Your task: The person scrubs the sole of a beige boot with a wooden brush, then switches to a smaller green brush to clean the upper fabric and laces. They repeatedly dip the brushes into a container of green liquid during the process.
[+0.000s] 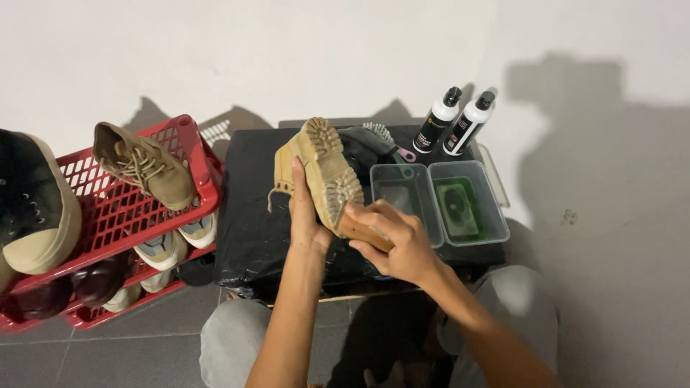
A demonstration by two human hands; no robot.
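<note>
Tan suede boot (316, 169) sits at frame centre, sole turned up toward you, and your left hand (305, 215) has its fingers wrapped around its side. Your right hand (399, 241) is clenched around a wooden brush (359, 226) pressed against the sole's heel end. Just right, two clear tubs (438, 205); upper right, two white bottles (456, 122). Far left, a red shoe rack (122, 208).

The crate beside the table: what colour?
Red, a lattice pattern, clearest in the head view.
</note>
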